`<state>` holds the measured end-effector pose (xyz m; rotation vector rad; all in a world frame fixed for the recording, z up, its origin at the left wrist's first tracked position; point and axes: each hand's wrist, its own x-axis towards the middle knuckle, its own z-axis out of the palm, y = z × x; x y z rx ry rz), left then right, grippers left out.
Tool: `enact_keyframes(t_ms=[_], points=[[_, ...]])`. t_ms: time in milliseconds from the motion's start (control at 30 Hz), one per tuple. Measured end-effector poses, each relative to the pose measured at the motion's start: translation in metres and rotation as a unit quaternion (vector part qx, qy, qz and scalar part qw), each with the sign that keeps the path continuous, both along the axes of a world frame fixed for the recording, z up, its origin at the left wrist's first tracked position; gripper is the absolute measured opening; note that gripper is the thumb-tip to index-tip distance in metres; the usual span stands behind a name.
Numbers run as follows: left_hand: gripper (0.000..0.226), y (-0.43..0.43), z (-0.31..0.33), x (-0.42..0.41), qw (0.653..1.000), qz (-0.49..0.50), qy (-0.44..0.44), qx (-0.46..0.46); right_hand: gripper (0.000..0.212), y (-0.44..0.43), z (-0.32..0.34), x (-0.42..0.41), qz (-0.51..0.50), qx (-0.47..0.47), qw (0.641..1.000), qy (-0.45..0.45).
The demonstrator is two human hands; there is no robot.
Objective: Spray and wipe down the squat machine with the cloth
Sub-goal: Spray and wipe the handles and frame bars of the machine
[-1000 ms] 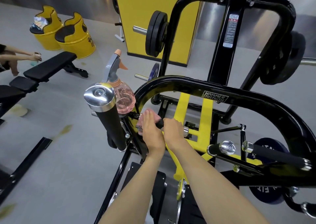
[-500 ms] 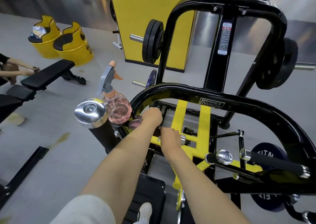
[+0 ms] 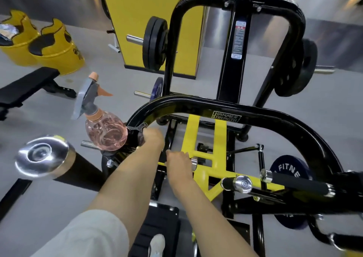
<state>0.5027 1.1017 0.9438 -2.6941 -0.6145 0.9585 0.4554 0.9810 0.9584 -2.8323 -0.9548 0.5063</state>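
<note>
The black and yellow squat machine (image 3: 255, 119) fills the view, its curved black bar arching across the middle. My left hand (image 3: 152, 137) presses a dark mesh cloth (image 3: 138, 128) against the left bend of that bar. My right hand (image 3: 178, 162) grips a short chrome-capped handle on the yellow inner frame, just below and right of the left hand. A pink spray bottle (image 3: 104, 133) with a grey and orange trigger head stands on a peg of the machine, right beside the cloth.
A chrome-capped black handle (image 3: 43, 158) juts toward me at left, and two more handles (image 3: 275, 184) at right. Weight plates (image 3: 155, 42) hang on both sides. A black bench (image 3: 25, 85) and two yellow barrel seats (image 3: 57, 50) stand at the far left on the grey floor.
My left hand has moved the cloth from the small handle up and left onto the curved black bar. The right hand keeps its grip. The view has shifted closer and lower.
</note>
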Motion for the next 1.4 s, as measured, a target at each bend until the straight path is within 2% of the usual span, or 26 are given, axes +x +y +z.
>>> enact_keyframes(t_ms=[167,300,500,600,667,733,867,967,1100,1233,1333,1400], points=[[0.036,-0.012,0.010,-0.002,0.997,0.003,0.038,0.061,0.021,0.002,-0.003,-0.001,-0.010,0.011,1.000,0.019],[0.041,-0.020,0.018,-0.011,0.996,-0.015,0.022,0.090,0.025,0.001,0.002,-0.002,-0.027,0.030,0.999,0.034],[0.025,-0.023,0.025,-0.039,0.990,0.044,-0.121,0.054,0.016,-0.001,0.006,-0.003,-0.023,0.037,0.999,0.023],[0.021,-0.028,0.022,-0.057,0.982,0.057,-0.176,0.047,0.024,-0.001,0.007,-0.005,-0.024,0.028,0.999,0.026],[0.021,-0.030,0.018,-0.067,0.975,0.046,-0.211,0.053,0.020,0.000,0.006,-0.006,-0.025,0.025,0.999,0.026],[0.022,-0.028,0.008,-0.078,0.961,0.045,-0.264,0.070,0.018,0.002,0.007,-0.006,-0.028,0.024,0.999,0.025],[0.041,-0.034,-0.004,-0.098,0.917,0.096,-0.385,0.032,0.017,0.003,0.006,-0.008,-0.039,0.020,0.999,0.014],[0.057,-0.036,-0.009,-0.108,0.907,0.121,-0.404,-0.017,0.018,0.003,0.005,-0.009,-0.043,0.022,0.999,0.021],[0.063,-0.039,-0.011,-0.117,0.877,0.183,-0.438,-0.077,0.021,0.003,0.004,-0.010,-0.043,0.022,0.999,0.006],[0.068,-0.046,-0.015,-0.122,0.837,0.192,-0.507,-0.069,0.025,0.003,0.001,-0.009,-0.039,0.022,0.999,-0.015],[0.066,-0.049,-0.024,-0.124,0.829,0.195,-0.521,-0.057,0.025,0.002,-0.001,-0.010,-0.028,0.013,0.999,-0.026],[0.058,-0.052,-0.023,-0.128,0.816,0.222,-0.525,-0.099,0.028,0.002,-0.004,-0.014,-0.016,0.001,0.999,-0.041]])
